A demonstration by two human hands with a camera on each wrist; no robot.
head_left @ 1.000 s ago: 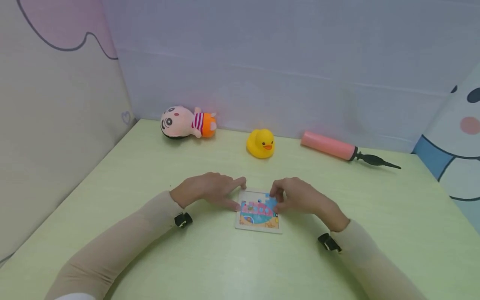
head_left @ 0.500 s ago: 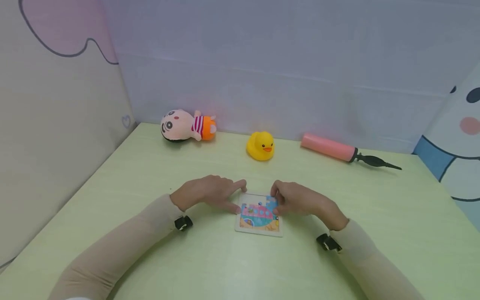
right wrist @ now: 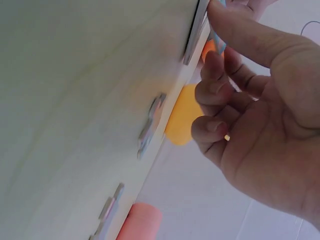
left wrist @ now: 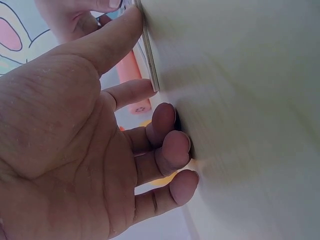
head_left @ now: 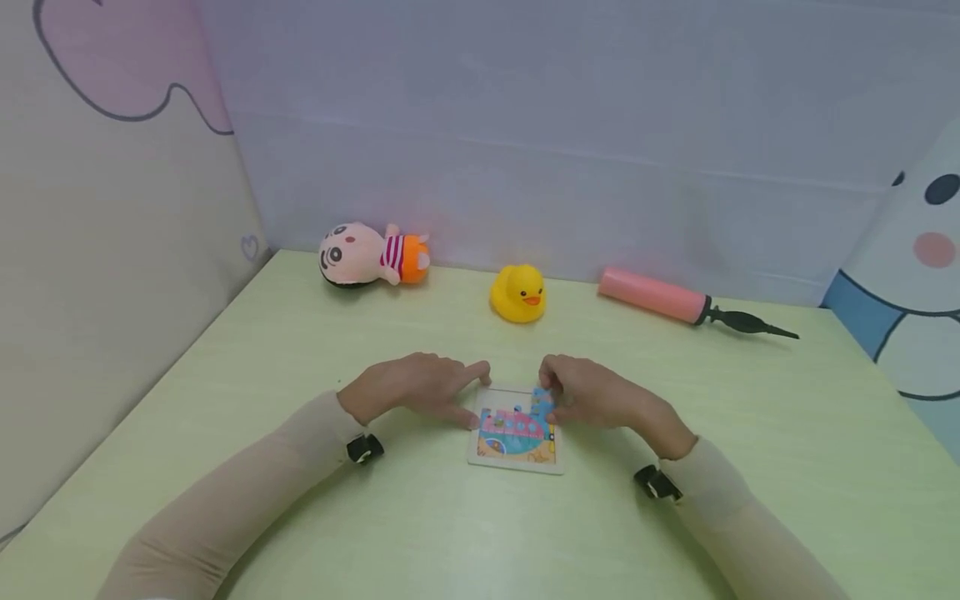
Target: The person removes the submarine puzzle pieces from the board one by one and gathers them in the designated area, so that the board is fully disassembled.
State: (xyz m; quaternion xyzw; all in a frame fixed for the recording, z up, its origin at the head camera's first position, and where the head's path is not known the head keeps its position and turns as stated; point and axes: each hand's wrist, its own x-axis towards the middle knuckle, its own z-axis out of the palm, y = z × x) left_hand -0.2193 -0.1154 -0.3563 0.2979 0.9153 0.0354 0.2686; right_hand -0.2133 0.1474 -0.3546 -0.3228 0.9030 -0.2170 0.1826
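A small square jigsaw puzzle lies in a pale frame mid-table, showing a pink and blue submarine picture, with a bare strip along its top. My left hand touches its left side, thumb by the edge and index fingertip at the far corner. In the left wrist view, the other fingers rest loosely bent at the tabletop. At the puzzle's upper right, my right hand pinches a light-blue puzzle piece between thumb and index finger. The fingers partly hide this piece.
Two loose puzzle pieces, one nearer and another, lie on the table in the right wrist view. Along the back wall are a doll, a yellow rubber duck and a pink hand pump.
The head view has shifted slightly, so the table sits a little lower in it. Both hands stay at the puzzle; the right fingers and the blue piece have shifted only slightly at its upper right.
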